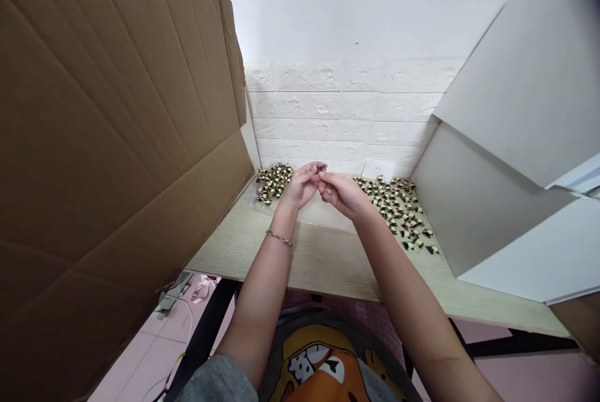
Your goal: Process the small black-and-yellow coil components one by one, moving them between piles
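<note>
Above the far half of the table, my left hand (301,186) and my right hand (345,194) meet at the fingertips. Between them is a small piece with dark stripes (320,169), too small to name. The thumb and fingers of my left hand are closed around it. My right hand pinches at its near side, with the other fingers curled in. A pile of small yellow-and-black pieces (274,183) lies left of my hands, partly on clear plastic. More yellow-and-black pieces (398,205) are spread over the table to the right.
A tall cardboard sheet (140,108) walls off the left side. White panels (492,202) stand at the right, and a white brick-patterned wall (328,105) closes the back. A small white card (379,169) leans there. The wooden table (332,258) ends in front of my body.
</note>
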Demonstrator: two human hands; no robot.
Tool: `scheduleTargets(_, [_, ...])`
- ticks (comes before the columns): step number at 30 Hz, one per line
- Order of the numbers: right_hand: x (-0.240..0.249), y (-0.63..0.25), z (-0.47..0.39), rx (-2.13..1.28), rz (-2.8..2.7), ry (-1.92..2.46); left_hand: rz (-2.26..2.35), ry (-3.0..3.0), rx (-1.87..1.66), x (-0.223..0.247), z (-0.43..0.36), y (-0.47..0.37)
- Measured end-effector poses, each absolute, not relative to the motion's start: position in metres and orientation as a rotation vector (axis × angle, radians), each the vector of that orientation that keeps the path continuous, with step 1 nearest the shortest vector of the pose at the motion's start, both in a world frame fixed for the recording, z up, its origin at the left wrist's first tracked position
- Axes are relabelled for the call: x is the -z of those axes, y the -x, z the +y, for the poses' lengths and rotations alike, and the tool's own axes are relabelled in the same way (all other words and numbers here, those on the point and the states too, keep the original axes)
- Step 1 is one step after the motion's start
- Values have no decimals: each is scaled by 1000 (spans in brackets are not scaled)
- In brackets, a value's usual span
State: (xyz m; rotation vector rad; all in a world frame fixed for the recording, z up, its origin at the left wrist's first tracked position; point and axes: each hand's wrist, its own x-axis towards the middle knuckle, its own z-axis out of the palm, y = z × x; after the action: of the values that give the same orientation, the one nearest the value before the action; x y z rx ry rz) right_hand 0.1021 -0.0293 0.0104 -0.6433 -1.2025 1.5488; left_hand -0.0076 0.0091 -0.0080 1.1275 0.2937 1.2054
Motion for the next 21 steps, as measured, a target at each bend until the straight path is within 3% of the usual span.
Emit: scheduleTargets(21, [-7, -102, -28, -1449, -1124, 651, 261, -1083, -1265, 6, 5, -3])
